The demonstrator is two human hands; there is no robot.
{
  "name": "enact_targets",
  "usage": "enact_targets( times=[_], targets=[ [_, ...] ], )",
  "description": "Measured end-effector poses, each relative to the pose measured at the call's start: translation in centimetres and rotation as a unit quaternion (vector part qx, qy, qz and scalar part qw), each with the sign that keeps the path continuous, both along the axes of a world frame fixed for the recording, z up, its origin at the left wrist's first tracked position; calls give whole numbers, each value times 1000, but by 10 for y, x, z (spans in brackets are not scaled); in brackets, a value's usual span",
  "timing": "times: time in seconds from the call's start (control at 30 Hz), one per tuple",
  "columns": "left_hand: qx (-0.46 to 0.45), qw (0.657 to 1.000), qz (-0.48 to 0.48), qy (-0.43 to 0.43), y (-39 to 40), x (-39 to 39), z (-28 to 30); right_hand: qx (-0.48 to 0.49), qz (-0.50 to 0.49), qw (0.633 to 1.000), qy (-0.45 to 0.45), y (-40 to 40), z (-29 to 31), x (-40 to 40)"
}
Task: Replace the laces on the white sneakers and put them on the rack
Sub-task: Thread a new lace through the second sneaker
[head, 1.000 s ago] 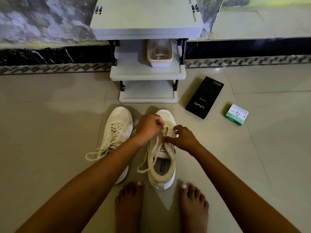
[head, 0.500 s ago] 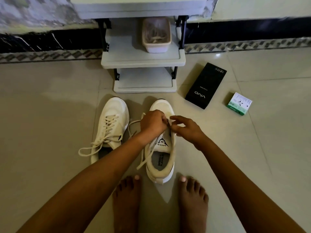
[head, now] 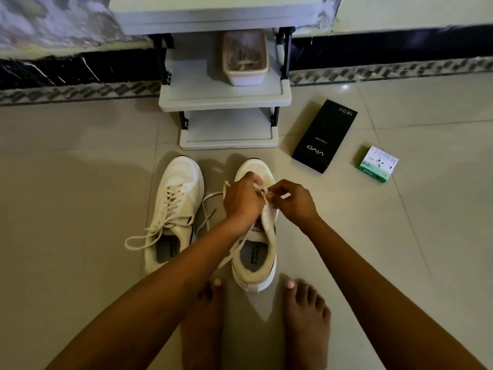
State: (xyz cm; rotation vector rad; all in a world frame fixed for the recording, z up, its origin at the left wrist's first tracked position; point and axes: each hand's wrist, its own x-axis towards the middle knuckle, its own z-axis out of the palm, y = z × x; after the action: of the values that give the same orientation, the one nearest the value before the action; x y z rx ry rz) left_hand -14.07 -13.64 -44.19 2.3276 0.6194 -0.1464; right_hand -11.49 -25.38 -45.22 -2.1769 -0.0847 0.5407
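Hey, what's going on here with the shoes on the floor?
A barefoot person bends over two white sneakers. Both the left hand and right hand pinch the lace on the right sneaker, working near its toe. The left sneaker lies beside it, laced but untied. The rack ahead holds only a small tub.

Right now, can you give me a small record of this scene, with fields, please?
left hand: pinching the lace on the right sneaker
right hand: pinching the same lace near the lower eyelets
left sneaker: on the floor, laced, ends loose
shoe rack: holds only a tub
floor, right side: black vivo box, small green box
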Motion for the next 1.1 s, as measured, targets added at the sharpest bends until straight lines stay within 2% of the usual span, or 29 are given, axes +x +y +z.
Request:
enact_targets(
  times=[0.13,0.23,0.3,0.33,0.37,0.4,0.47,0.5,0.53,0.57,0.6,0.63,0.67,0.7,0.73,0.77,0.83,0.9,0.93,0.97,1.0,1.03,1.07,1.1],
  targets=[
    [15,992,-127,23,9,7,9,-18,-10,999,-40,10,-2,3],
    [21,985,-171,2,23,12,16,-64,-14,997,-48,7,10,10],
    [39,976,-213,25,38,13,16,16,-27,999,-30,3,29,13],
    [35,969,-237,53,45,11,14,107,-40,993,-13,1,43,12],
    [19,965,-250,76,50,9,13,222,-49,974,1,0,62,12],
    [0,963,-253,89,54,7,11,348,-58,936,18,-2,83,14],
    [-19,964,-252,86,58,8,11,578,-47,813,50,-9,125,25],
    [-28,965,-248,82,58,9,11,647,-36,759,57,-11,140,32],
    [-46,966,-240,80,60,10,13,660,-35,748,52,-11,148,37],
    [-67,967,-231,84,61,10,13,610,-54,789,41,-7,148,41],
    [-85,967,-224,87,63,11,14,488,-79,869,23,-3,141,43],
    [-98,966,-221,91,64,10,13,305,-98,947,3,2,124,41],
    [-107,966,-218,91,66,9,12,114,-85,990,-6,6,101,37],
    [-111,966,-218,87,67,9,11,-36,-38,999,0,10,75,30],
    [-111,965,-221,82,66,9,9,-141,18,990,12,13,50,21],
    [-104,966,-227,75,66,8,8,-202,60,977,12,14,30,13],
    [-83,965,-239,63,64,7,6,-254,93,962,-27,15,9,6],
    [-78,965,-242,61,63,5,5,-264,110,957,-43,13,9,10],
    [-81,965,-242,61,63,4,4,-232,117,965,-27,13,15,13],
    [-85,964,-243,63,63,3,4,-157,108,982,-4,12,26,17],
    [-86,964,-243,64,63,3,3,-36,76,996,30,11,43,20],
    [-86,964,-242,64,63,3,3,121,24,991,57,8,65,22],
    [-83,965,-239,64,63,3,2,288,-36,954,71,4,89,25],
    [-79,966,-237,66,62,3,2,435,-75,894,74,-2,112,29]
  ],
)
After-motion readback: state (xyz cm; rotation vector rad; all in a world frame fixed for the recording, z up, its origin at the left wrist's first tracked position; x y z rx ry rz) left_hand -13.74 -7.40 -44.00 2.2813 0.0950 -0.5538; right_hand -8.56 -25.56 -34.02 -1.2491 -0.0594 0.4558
